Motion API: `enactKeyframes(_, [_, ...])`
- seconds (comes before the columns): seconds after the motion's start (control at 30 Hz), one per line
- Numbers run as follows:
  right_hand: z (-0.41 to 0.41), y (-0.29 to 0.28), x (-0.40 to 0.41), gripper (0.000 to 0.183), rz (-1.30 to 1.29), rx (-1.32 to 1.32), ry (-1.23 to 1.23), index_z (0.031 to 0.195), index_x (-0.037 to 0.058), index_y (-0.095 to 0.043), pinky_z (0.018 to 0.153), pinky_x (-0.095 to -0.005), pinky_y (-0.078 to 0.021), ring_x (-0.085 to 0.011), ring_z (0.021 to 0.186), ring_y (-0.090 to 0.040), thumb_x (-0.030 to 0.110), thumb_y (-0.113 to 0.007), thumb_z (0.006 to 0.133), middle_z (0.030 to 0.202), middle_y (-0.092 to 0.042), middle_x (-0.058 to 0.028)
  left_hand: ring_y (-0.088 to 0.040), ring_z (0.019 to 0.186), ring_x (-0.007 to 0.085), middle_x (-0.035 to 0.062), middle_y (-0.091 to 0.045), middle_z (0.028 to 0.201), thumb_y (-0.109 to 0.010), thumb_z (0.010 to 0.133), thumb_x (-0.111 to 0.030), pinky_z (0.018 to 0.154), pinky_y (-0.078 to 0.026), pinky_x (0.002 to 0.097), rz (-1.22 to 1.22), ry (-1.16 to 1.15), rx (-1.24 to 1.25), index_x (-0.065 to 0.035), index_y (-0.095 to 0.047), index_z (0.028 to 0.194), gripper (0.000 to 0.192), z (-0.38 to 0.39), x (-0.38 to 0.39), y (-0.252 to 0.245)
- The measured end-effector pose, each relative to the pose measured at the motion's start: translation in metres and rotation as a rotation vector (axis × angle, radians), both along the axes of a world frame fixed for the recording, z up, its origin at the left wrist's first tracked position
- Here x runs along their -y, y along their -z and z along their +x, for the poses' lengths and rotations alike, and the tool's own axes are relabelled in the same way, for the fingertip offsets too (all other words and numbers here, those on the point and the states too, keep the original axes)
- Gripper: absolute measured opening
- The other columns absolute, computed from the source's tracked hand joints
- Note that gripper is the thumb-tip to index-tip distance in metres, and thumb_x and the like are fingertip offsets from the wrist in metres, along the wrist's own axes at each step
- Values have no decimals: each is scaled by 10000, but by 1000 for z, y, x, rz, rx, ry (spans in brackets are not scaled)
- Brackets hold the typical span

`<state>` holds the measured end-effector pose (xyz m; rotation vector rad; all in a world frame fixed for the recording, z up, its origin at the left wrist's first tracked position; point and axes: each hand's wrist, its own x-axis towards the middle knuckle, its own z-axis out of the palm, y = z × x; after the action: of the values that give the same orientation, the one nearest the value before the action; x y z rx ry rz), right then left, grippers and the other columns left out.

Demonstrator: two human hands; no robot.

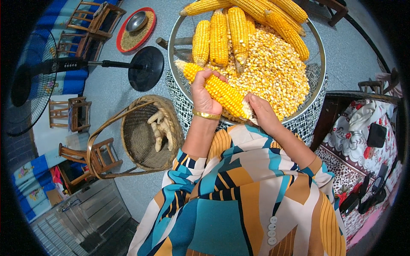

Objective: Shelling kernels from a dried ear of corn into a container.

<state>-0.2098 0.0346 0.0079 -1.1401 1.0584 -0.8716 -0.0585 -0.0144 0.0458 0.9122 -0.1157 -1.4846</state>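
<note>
My left hand (206, 91) is wrapped around the middle of a yellow ear of corn (225, 96), held at a slant above a round metal-rimmed sieve (323, 68). At the ear's lower right end, where pale cob shows, my right hand (261, 110) grips with thumb and fingers. Beneath, loose corn kernels (272, 70) are heaped in the sieve. Several whole ears of corn (218, 38) lie on the kernels and across the far rim. The sieve rests over my lap, and its underside is hidden.
A woven basket (136, 137) holding several bare cobs (162, 129) stands at left. Beyond it are a black pedestal fan (145, 68), wooden chairs (77, 113) and a red tray (120, 40) of grain with a metal bowl (136, 21). Right, a cloth-covered surface (346, 144) bears a phone (376, 135).
</note>
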Motion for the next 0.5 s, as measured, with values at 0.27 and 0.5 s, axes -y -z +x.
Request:
enactKeyframes(0.27, [-6, -10, 4, 301, 49, -52, -261, 779, 36, -467, 568, -225, -349, -79, 638, -395, 318, -447, 881, 688, -442, 3, -529, 581, 195, 69, -531, 644, -548, 727, -133, 612, -460, 335, -42, 24, 143, -55, -500, 759, 97, 0, 0, 4])
enactKeyframes(0.5, [-2, -8, 1, 280, 238, 187, -103, 787, 41, -466, 586, -217, -339, -70, 675, -375, 295, -423, 894, 732, -428, 14, -532, 600, 195, 72, -535, 653, -549, 728, -148, 634, -454, 338, -30, 31, 18, -56, -500, 753, 107, 3, 0, 4])
